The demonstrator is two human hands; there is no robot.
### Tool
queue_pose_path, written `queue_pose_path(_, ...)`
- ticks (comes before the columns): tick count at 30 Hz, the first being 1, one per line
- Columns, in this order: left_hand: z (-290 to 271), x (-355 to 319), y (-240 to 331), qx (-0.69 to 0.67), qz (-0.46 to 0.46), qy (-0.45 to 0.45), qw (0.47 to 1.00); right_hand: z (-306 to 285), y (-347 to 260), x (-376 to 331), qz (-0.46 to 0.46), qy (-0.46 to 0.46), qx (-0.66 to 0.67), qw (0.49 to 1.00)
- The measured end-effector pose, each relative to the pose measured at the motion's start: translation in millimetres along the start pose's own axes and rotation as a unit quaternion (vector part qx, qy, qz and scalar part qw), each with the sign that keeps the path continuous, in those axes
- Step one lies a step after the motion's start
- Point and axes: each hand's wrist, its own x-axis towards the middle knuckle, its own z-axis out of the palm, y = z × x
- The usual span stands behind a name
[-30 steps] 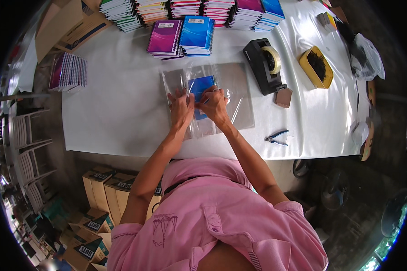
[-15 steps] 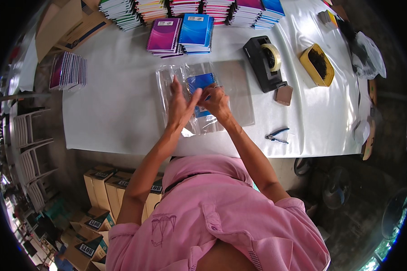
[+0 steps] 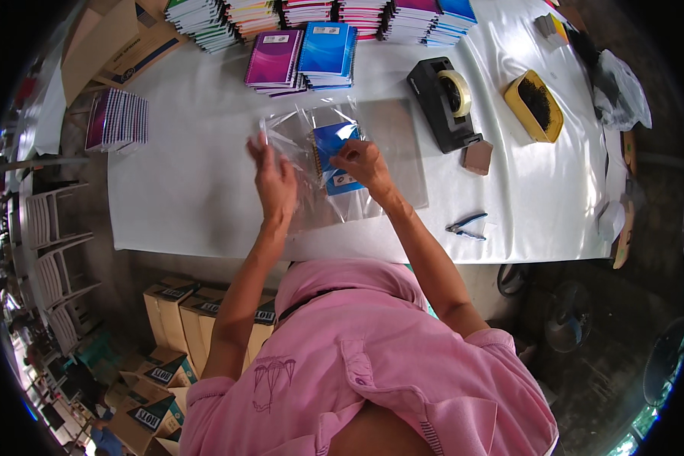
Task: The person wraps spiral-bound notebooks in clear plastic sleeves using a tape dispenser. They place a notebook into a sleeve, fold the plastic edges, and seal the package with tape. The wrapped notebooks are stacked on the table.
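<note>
A long table covered with a white cloth (image 3: 190,190) carries rows of stacked spiral notebooks (image 3: 311,11) along its far edge, a purple and a blue notebook pile (image 3: 300,57) nearer, a black tape dispenser (image 3: 442,102), a yellow oval tray (image 3: 534,106), a small brown block (image 3: 477,157), dark pliers (image 3: 463,226) and a grey flat sheet (image 3: 399,144).

A white-covered table (image 3: 205,190) is seen under bright daylight, the glare strongest at its far right. Folded white chairs (image 3: 53,243) are stacked to the left. Cardboard boxes (image 3: 182,304) are stored below the table on what appears to be a bare, dark floor (image 3: 585,304).
</note>
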Motion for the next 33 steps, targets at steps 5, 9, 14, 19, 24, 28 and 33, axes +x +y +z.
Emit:
queue_pose_path(5,-18.9,-11.7,60.1,-0.035,-0.042,-0.267,0.962,2.5,7.6,0.3,0.021,-0.005,0.101,0.995)
queue_pose_path(9,-64.4,-30.1,7.6,0.236,-0.02,-0.431,0.871,-0.1,3.2,-3.9,0.041,-0.014,0.103,0.994)
queue_pose_path(14,-66.7,13.7,43.7,0.144,0.117,-0.342,0.921,-5.5,7.8,-8.0,0.021,-0.035,0.159,0.986)
queue_pose_path(19,-1.1,86.3,27.2,0.25,0.377,-0.372,0.81,-15.9,-8.0,-12.7,-0.018,-0.11,0.15,0.982)
queue_pose_path(24,13.2,100.2,15.9,0.231,0.461,-0.324,0.793,-23.1,-3.5,-13.8,-0.017,-0.112,0.155,0.981)
queue_pose_path(28,17.3,88.2,21.3,0.19,0.477,-0.324,0.795,-18.1,-2.1,-17.7,-0.05,-0.073,0.116,0.989)
queue_pose_path(33,19.9,81.4,6.4,0.13,0.488,-0.294,0.812,-41.6,15.1,-25.0,-0.254,-0.038,-0.062,0.964)
